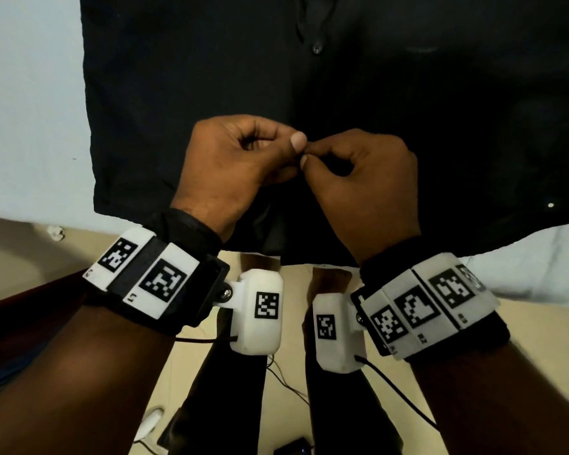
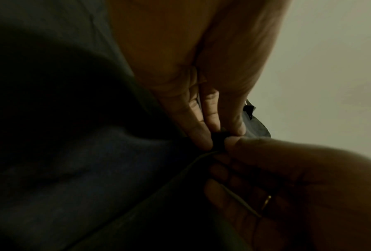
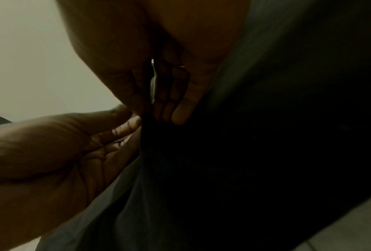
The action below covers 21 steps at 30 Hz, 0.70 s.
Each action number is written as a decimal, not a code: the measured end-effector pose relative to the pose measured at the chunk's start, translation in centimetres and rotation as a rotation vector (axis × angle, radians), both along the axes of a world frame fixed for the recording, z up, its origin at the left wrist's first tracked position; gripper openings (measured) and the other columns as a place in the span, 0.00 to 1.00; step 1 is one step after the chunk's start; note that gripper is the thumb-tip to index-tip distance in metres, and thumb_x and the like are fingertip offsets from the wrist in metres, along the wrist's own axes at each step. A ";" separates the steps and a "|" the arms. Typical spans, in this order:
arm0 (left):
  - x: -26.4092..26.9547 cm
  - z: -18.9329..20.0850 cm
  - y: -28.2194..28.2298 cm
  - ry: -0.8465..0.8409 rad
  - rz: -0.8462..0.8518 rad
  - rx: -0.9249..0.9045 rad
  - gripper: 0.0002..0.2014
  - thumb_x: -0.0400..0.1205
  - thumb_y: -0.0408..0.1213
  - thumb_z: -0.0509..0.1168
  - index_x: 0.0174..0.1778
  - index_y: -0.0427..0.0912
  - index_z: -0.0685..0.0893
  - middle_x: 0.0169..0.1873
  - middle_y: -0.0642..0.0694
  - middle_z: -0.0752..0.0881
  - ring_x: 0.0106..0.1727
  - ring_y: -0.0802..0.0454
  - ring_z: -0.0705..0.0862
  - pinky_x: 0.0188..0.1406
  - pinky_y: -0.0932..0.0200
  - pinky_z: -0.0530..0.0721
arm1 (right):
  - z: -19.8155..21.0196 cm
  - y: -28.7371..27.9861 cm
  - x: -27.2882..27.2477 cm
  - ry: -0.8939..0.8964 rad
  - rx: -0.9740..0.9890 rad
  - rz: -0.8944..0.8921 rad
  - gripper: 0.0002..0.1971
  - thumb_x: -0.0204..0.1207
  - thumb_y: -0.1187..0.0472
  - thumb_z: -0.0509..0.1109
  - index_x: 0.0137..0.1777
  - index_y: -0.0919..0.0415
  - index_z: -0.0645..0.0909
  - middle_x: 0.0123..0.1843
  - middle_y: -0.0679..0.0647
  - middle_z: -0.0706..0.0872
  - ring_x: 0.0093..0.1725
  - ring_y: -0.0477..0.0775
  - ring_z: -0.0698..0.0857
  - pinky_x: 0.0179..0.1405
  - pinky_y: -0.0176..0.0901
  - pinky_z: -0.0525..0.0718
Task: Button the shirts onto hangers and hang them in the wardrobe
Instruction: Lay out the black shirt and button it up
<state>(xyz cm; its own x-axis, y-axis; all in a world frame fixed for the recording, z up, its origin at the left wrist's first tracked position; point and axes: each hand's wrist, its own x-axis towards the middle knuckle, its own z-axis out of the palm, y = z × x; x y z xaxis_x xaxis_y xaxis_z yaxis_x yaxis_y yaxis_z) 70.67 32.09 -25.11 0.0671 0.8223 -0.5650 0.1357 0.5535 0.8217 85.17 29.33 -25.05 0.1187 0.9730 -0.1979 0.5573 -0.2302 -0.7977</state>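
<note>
Hanging flat against a pale wall (image 1: 30,93), the black shirt (image 1: 178,77) fills most of the head view, and both hands are up at its front opening, about halfway down. One button (image 1: 316,47) higher up near the collar is already done. The left hand (image 1: 230,162) has its fingers curled, thumb and forefinger pinching the shirt's edge, and the right hand (image 1: 362,182) does the same from the other side, so the fingertips of the two meet right at the placket. From the left wrist view you can see a small dark bit of shirt squeezed between the left fingers (image 2: 201,135), with the right hand's thumb touching it; whether that's the button itself I can't tell, too dark. There's a ring (image 2: 267,201) on the right hand. Below the hem, the floor (image 1: 293,382) and some cables (image 1: 398,399) show.
</note>
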 end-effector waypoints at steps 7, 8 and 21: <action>0.1 -0.7 0.3 0.141 -0.101 0.107 0.05 0.82 0.29 0.73 0.41 0.40 0.88 0.31 0.43 0.89 0.31 0.52 0.88 0.36 0.57 0.90 | -0.1 1.0 0.4 0.029 -0.098 -0.034 0.03 0.76 0.55 0.76 0.45 0.51 0.92 0.39 0.40 0.91 0.41 0.35 0.88 0.45 0.24 0.82; 0.2 -0.7 0.2 0.159 -0.107 0.120 0.05 0.82 0.29 0.72 0.41 0.39 0.88 0.31 0.44 0.89 0.30 0.54 0.88 0.35 0.58 0.89 | -0.2 1.3 0.4 0.003 -0.115 -0.045 0.03 0.75 0.54 0.77 0.43 0.51 0.91 0.37 0.40 0.89 0.39 0.35 0.87 0.41 0.22 0.81; 0.5 -0.7 -0.4 -0.273 0.289 -0.246 0.05 0.83 0.23 0.66 0.52 0.26 0.87 0.46 0.34 0.90 0.48 0.46 0.90 0.59 0.53 0.90 | -0.8 1.7 0.1 -0.142 0.149 0.151 0.03 0.74 0.61 0.72 0.41 0.59 0.86 0.40 0.51 0.87 0.38 0.47 0.82 0.40 0.33 0.75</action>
<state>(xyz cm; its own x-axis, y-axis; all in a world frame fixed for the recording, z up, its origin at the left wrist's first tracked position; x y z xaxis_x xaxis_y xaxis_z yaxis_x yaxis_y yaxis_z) 71.20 31.70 -25.86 0.0284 0.6732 -0.7390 -0.2554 0.7196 0.6457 85.27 31.06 -25.87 -0.0135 0.9990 -0.0431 0.6852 -0.0221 -0.7280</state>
